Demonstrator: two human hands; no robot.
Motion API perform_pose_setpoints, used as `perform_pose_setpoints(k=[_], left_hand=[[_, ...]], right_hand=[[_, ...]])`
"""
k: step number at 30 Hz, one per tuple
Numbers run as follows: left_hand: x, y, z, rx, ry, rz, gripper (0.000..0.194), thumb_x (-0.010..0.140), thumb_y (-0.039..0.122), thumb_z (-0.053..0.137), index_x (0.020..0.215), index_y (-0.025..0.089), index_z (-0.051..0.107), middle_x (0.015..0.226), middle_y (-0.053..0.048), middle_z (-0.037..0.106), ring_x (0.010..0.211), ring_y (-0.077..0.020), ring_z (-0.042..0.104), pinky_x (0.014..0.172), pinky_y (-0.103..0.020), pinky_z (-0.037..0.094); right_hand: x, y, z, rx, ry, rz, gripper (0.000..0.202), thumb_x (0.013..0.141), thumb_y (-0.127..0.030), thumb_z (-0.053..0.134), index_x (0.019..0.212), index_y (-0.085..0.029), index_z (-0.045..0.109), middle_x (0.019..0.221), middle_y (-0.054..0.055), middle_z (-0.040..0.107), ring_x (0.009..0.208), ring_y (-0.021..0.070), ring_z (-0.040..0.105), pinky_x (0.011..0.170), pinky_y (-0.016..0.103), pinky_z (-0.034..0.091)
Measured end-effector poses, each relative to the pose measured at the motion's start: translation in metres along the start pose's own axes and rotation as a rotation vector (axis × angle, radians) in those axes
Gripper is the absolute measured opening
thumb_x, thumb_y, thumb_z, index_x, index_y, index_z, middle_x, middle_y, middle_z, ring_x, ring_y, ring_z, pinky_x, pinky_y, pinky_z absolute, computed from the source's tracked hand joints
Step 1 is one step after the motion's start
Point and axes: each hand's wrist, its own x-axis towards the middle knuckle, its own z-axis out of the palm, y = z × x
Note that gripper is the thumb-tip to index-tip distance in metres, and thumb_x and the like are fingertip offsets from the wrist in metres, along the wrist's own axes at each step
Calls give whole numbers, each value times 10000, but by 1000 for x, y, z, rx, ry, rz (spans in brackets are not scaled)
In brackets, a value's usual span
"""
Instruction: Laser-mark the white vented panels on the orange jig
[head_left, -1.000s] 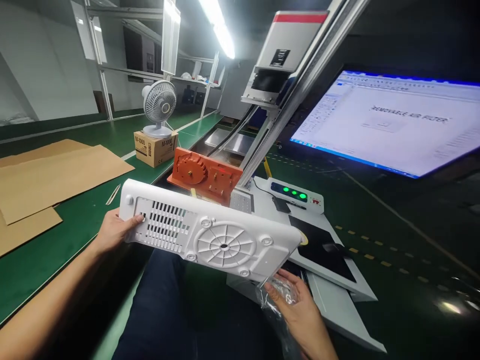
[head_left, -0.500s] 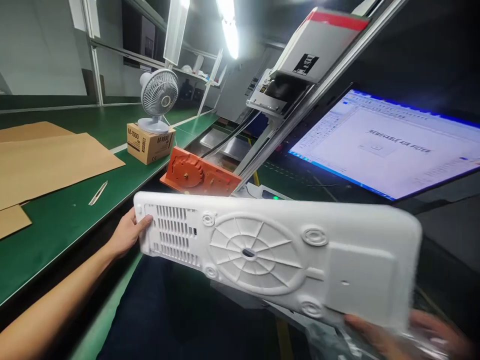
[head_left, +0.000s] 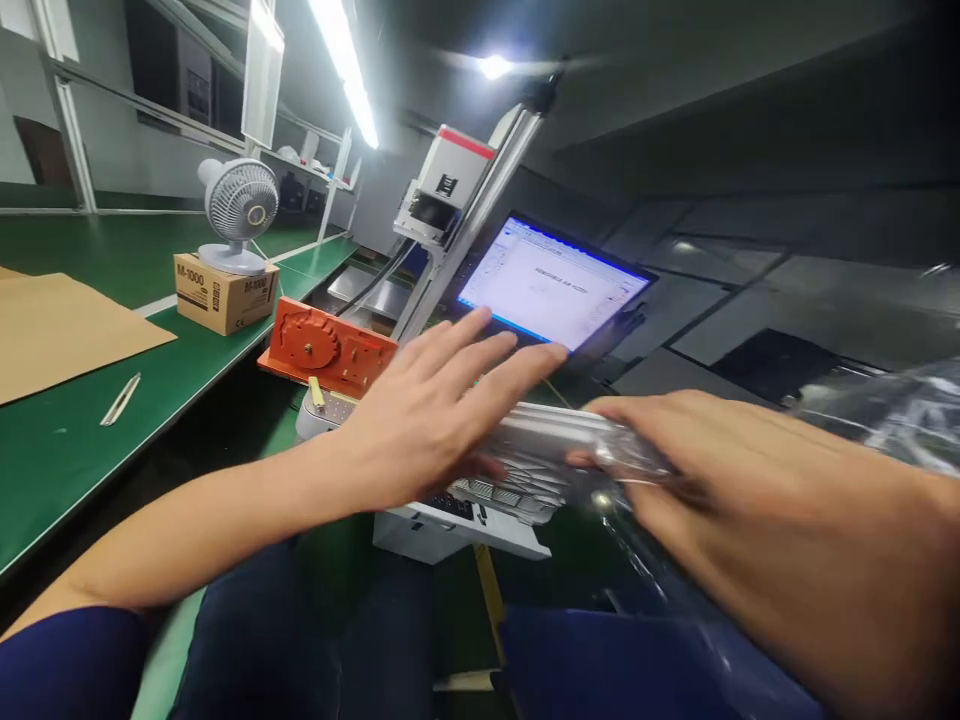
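Observation:
A white plastic panel (head_left: 555,428) is seen nearly edge-on in the middle of the head view, its ribbed face turned downward. My right hand (head_left: 742,500) grips the panel's near end between thumb and fingers, with clear plastic film bunched under the grip. A clear plastic bag (head_left: 911,410) spreads out behind that wrist. My left hand (head_left: 431,415) lies over the panel's far part, its fingers stretched out and spread. It hides much of the panel, and I cannot tell whether it touches it.
On the left, a green bench (head_left: 56,470) holds cardboard sheets (head_left: 67,335), a cutter knife (head_left: 121,400) and a fan (head_left: 241,210) on an M-1000 box (head_left: 225,295). Ahead stand an orange fixture (head_left: 330,345), a column-mounted machine head (head_left: 450,180) and a lit monitor (head_left: 555,285).
The panel has swung from facing me broadside to nearly edge-on. My left hand has left its far end and moved right with fingers spread. My right hand has come up, still gripping it.

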Motion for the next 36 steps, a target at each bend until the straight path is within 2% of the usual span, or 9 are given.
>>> perform_pose_setpoints(k=[3,6,9,11,15,18,21,28,36], left_hand=[[18,4,27,59,-197,-120,323,860,382,926,1015,242,680,954,-76,772,1064,-374,770,998,-499,561],[4,0,36,127,-194,-248,436,776,453,987,877,226,629,765,-29,711,780,-280,729,765,-368,511],[-28,-6,16,55,-43,-385,490,737,541,987,816,217,627,711,2,670,658,-197,626,631,-297,422],[-53,-10,-7,-37,82,-517,517,717,616,972,839,204,685,745,-5,690,657,-184,606,589,-280,421],[-109,-21,-57,-152,311,-803,637,564,589,1050,965,169,789,840,-41,764,713,-217,665,621,-292,542],[-152,-32,-80,-210,456,-960,674,452,505,1094,951,161,798,844,-61,787,705,-233,687,628,-317,596],[-189,-52,-88,-253,518,-1087,682,430,485,1099,936,151,788,862,-90,804,724,-258,715,638,-343,624],[-234,-157,-87,-60,458,-1113,810,562,541,1051,1203,164,732,1106,-116,807,982,-310,748,826,-392,630],[-184,-335,-85,77,447,-989,892,601,509,1001,1355,157,679,1280,-142,778,1142,-353,722,1010,-469,580]], right_hand=[[-2,-15,-11,-77,38,-82,270,1006,-264,507,1061,-241,771,865,10,749,750,194,663,545,315,265],[-21,-15,-15,74,79,14,333,1084,-355,512,1237,-250,788,1253,26,778,801,166,700,584,281,361],[-53,4,-16,151,198,175,450,1087,-462,607,1475,-262,714,1597,97,615,1077,239,743,787,336,530],[-82,23,-7,185,259,403,454,1046,-494,643,1399,-238,768,1433,121,727,1126,288,744,900,396,551],[-139,41,58,459,-158,1043,536,756,-687,686,986,-227,837,795,99,765,629,285,661,590,418,499],[-164,13,131,893,-362,1098,742,558,-676,797,1129,-203,792,970,122,822,814,341,751,671,408,585],[-173,-35,196,1198,-467,1014,703,618,-699,827,1096,-186,776,1081,160,837,1024,393,789,880,440,639],[-132,-71,277,996,-647,861,655,777,-796,692,1106,-239,798,1019,126,845,999,408,792,856,456,634],[-4,-69,350,436,-742,676,748,957,-769,378,1214,-172,749,1032,235,801,973,437,758,798,489,573]])
